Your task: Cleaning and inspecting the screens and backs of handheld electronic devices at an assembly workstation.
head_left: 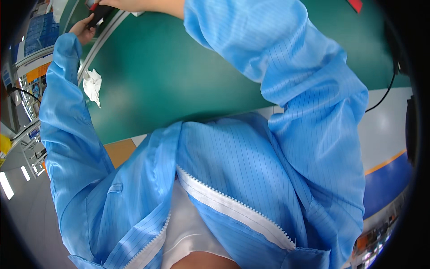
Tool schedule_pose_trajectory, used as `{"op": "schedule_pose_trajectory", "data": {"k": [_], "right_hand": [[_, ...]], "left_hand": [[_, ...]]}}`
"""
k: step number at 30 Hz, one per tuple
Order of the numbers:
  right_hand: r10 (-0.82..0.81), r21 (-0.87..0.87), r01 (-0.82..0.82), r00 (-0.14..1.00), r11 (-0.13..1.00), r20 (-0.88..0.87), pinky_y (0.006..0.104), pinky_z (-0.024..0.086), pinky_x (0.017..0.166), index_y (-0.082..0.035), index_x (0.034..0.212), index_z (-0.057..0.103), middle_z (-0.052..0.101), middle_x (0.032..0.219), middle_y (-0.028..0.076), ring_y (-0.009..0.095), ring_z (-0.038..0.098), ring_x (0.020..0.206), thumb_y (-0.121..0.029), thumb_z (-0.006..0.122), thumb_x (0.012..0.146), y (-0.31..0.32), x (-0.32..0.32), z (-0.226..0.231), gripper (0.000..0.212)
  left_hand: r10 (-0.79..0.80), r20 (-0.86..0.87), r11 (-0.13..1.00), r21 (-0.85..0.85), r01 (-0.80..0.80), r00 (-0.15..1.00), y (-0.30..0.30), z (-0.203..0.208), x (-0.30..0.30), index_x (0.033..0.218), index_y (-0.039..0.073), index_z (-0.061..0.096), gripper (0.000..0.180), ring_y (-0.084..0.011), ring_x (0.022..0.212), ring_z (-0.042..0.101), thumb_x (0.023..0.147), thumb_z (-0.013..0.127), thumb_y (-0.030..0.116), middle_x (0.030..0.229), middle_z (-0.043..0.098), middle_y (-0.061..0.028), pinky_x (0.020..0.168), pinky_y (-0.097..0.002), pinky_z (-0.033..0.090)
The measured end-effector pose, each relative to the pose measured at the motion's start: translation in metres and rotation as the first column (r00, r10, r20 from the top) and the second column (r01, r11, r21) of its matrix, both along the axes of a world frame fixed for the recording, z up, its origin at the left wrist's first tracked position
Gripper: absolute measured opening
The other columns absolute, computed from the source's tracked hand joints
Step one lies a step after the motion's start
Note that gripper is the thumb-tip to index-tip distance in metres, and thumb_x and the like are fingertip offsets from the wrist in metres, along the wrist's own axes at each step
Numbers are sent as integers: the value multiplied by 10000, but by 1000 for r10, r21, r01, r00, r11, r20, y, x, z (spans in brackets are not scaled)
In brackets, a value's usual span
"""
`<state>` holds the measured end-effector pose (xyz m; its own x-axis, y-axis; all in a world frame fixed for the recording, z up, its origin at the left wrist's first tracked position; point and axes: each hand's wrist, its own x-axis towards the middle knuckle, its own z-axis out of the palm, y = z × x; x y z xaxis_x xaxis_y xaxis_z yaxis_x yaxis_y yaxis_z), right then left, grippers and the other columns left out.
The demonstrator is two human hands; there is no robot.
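At the far left, my left hand (83,30) is closed round the lower end of a small black object with a red part (95,17). What kind of object it is, I cannot make out. My right hand (125,4) reaches across from the right to the object's upper end. Its fingertips meet the object, but the top edge of the picture cuts off part of this hand, so its grip is only partly seen. Both hands are over the far left side of the green tabletop (170,67), near a pale metal rail (102,39).
A crumpled white tissue (92,85) lies on the tabletop beside the rail, near my left forearm. A red flat piece (355,5) sits at the far right. From the dark equipment on the right hangs a black cable (386,95). Blue material (41,32) stands beyond the rail.
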<state>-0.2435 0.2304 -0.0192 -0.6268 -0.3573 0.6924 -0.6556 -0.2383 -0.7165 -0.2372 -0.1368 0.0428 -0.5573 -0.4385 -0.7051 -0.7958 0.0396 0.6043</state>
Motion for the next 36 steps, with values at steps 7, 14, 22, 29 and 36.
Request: {"op": "schedule_pose_trajectory", "data": {"k": [7,14,22,29,36], "right_hand": [[-229,60,261,919,964,-322,472,556,757,-106,928,717,724,923,139,349,699,863,-349,540,981,-4,11,-16,305],[-462,-64,461,887,885,1,408,539,734,-55,1012,739,717,940,201,355,711,897,-316,616,959,35,16,-33,293],[50,528,-15,997,849,-52,349,420,1038,-74,1571,312,494,1417,138,230,521,1260,-360,769,850,60,112,14,900],[364,918,145,886,369,-287,411,548,747,3,1556,276,329,1580,263,418,668,872,-608,832,662,16,171,84,1217],[286,944,161,926,290,-246,413,531,762,-183,1564,352,471,1507,185,397,643,904,-611,783,696,-20,161,76,1059]], "left_hand": [[-188,-130,982,-8,189,973,16,-17,48,1221,15,522,259,-154,851,688,1045,569,198,1206,650,-124,578,-197,552],[-154,-157,978,115,173,975,80,-9,210,1129,23,510,201,-138,796,715,1027,604,169,947,640,-57,637,-209,628],[-254,-118,956,117,268,960,46,14,384,1418,95,405,385,-129,737,638,1070,491,232,1164,611,-56,663,-276,592],[-559,177,741,-331,584,810,-23,6,429,1409,69,488,434,-171,799,667,1013,613,196,1174,628,-112,714,-328,570],[-871,-94,329,-841,429,483,-57,-12,390,1619,149,170,1409,-431,1506,228,480,959,407,1658,152,-218,1201,-519,296]]}}
